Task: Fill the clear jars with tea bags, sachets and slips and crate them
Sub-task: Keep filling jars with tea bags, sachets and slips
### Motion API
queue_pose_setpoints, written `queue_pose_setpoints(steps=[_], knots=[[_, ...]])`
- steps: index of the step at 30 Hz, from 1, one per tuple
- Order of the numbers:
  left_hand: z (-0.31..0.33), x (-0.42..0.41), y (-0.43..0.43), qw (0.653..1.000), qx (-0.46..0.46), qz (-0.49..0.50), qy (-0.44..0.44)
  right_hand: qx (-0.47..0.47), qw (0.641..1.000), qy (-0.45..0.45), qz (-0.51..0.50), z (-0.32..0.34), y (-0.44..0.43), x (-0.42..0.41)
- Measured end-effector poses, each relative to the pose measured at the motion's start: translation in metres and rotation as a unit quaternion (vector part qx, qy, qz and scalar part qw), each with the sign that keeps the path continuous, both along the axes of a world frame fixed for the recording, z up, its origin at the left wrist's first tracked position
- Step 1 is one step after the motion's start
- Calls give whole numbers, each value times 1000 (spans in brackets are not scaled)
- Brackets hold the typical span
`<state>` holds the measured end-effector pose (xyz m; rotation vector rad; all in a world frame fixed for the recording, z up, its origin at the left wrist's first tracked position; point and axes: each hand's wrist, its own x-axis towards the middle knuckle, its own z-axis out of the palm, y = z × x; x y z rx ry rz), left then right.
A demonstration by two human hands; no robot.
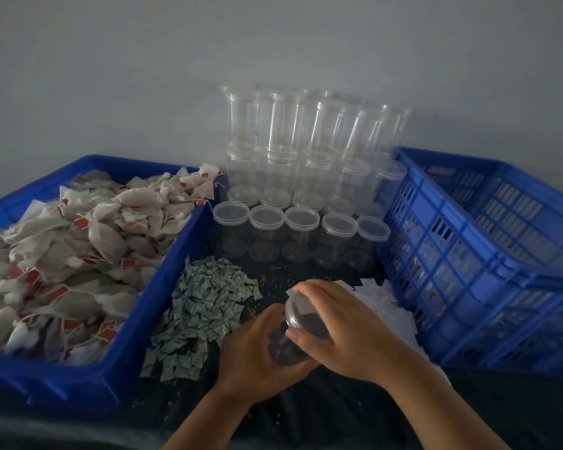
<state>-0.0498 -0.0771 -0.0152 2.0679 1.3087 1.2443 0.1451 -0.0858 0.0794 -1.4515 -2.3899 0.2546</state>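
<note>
Clear jar [285,349] tilted in left hand [254,352], fingers [270,319] curled round it; right hand [348,332] seemingly grips lid [303,316].

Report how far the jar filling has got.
Done: little that shows; the blue crate holds no jars I can make out. In hand: one jar, dark contents inside, left hand gripping its body, right hand gripping its lid. Left: the clear jars behind stand empty, and the tea bags, sachets and slips lie in big piles.
</note>
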Motion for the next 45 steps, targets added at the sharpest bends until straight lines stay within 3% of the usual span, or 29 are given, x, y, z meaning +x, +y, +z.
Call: queue_pose_setpoints(steps=[4,7,9,14,16,19,23,26,28,30,32,35,37,41,43,45], knots=[[1,-4,2,999,-10,19,-41,-85,995,28,41,27,0,-2],[0,-3,3,998,-9,59,-27,-39,994,-65,-74,34,-2,-14],[-3,-3,3,997,-12,65,-29,-28,989,-118,-82,36,-2,-17],[-8,0,6,999,17,43,12,-236,969,-54,56,58,0,11],[-15,2,8,997,30,54,40,-213,976,-50,8,52,-3,7],[-17,3,10,996,41,71,42,-64,989,-122,-58,43,-2,-6],[-11,3,8,999,13,33,25,-71,988,-121,58,53,-2,4],[-11,0,8,1000,-23,1,1,-97,990,-33,94,57,-2,24],[-13,-3,12,998,-44,-12,-36,-127,984,97,80,53,2,34],[-15,-4,16,993,-65,-4,-103,-166,935,311,33,38,7,41],[-18,-4,19,984,-74,3,-164,-164,888,425,-67,16,12,42],[-19,-4,21,975,-69,14,-211,-157,894,371,-198,-29,12,34],[-19,-4,24,972,-68,24,-225,-175,905,319,-221,-60,11,26],[-24,-3,31,965,-87,39,-246,-118,966,63,-222,-117,5,19],[-26,-3,35,959,-107,49,-258,-75,971,38,-223,-126,3,18],[-29,-4,38,957,-118,57,-258,-88,969,74,-218,-121,3,16]])
